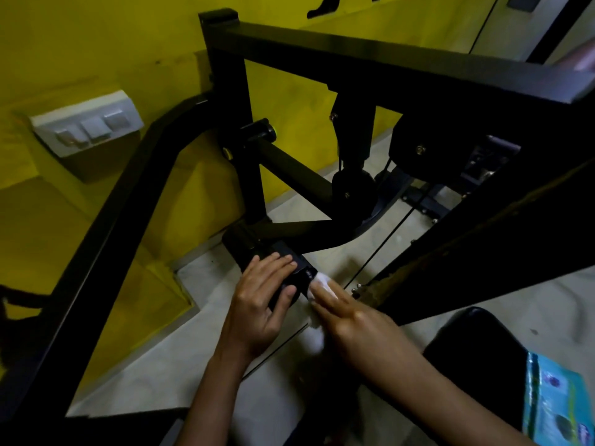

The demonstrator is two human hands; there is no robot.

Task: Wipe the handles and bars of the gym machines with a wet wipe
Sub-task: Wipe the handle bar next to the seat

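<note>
Head view: the left hand (260, 304) grips the black machine handle (249, 244), its fingers curled over the top and the thumb beneath. At the handle's near end, the right hand (349, 320) presses the white wet wipe (319, 282) with straight fingers held together.

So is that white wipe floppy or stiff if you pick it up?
Probably floppy: the wipe wraps over the fingertips of the right hand and a loose end hangs below. Likely very light, since straight fingers carry it. Being wet, it may slide easily on the black handle.
</note>
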